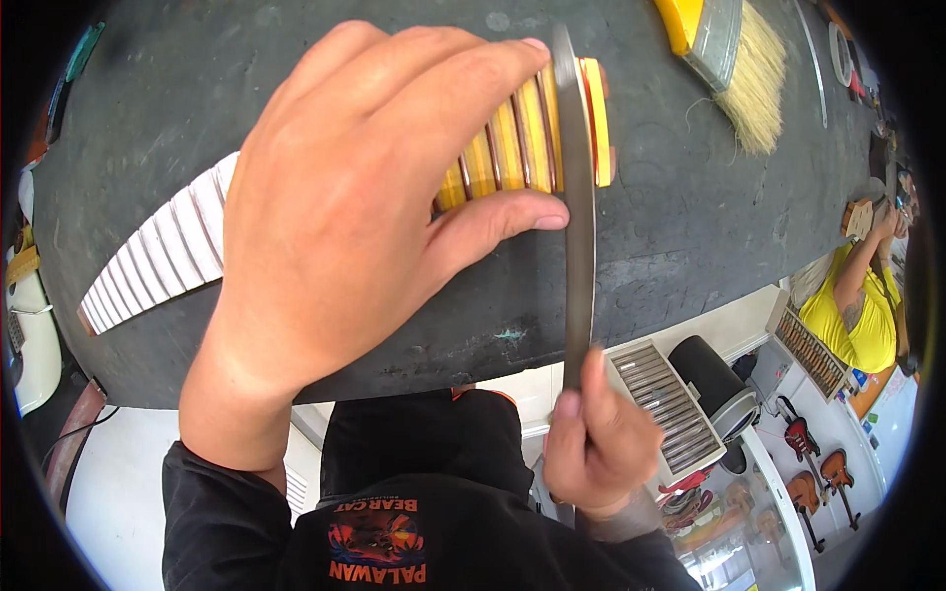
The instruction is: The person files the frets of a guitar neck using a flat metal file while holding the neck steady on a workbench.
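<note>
A fretted guitar fingerboard (163,241) lies on the dark work table. White strips lie between its frets at the left, yellow ones at the right. My left hand (335,197) spans it from above, fingers on the far edge and thumb along the near edge, hiding its middle. In my right hand (603,443) is a long, thin, dark metal file (580,266), gripped at its near end. The file crosses the yellow-covered end, just right of my left fingertips and thumb. Its far tip is slightly blurred.
The dark table (690,227) curves across the view. A yellow-handled brush (749,94) lies at the far right. Beyond the near edge are a tray of metal bars (667,404), a black bin (711,379) and guitars (836,473). At far right is a person in yellow (849,310).
</note>
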`<state>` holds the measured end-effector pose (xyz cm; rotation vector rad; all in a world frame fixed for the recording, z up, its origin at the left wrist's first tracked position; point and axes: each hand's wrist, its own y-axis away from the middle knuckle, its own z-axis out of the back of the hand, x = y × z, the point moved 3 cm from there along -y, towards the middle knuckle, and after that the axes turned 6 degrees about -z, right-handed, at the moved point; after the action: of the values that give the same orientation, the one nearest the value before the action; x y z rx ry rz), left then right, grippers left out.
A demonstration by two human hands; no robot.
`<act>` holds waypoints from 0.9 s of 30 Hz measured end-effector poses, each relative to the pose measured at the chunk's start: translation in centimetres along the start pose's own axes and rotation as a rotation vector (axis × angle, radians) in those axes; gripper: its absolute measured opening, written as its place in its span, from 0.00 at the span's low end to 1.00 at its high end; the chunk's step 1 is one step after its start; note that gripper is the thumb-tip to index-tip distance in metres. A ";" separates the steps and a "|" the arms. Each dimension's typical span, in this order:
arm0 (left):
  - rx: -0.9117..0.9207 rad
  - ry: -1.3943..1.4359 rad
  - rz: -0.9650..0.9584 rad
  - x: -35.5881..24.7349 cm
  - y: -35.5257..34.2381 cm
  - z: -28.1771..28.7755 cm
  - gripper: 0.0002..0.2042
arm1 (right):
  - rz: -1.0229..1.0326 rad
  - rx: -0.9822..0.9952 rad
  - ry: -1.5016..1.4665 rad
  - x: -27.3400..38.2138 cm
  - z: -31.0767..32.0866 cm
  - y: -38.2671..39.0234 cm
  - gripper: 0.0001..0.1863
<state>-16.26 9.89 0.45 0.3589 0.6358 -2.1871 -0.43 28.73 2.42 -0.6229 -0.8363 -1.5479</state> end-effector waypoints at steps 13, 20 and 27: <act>-0.006 0.048 0.036 0.1 0.1 0.0 0.35 | 0.050 -0.008 0.034 0.2 0.2 -1.6 0.30; -0.005 0.064 0.017 0.2 0.0 0.0 0.35 | 0.020 0.010 -0.025 0.7 0.5 0.2 0.31; -0.015 0.043 0.022 0.3 0.0 0.0 0.36 | 0.067 -0.067 0.026 1.7 -0.7 -7.4 0.29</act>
<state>-16.38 9.73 0.28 0.4042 0.6693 -2.1576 -7.91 27.38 2.11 -0.6715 -0.7388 -1.5252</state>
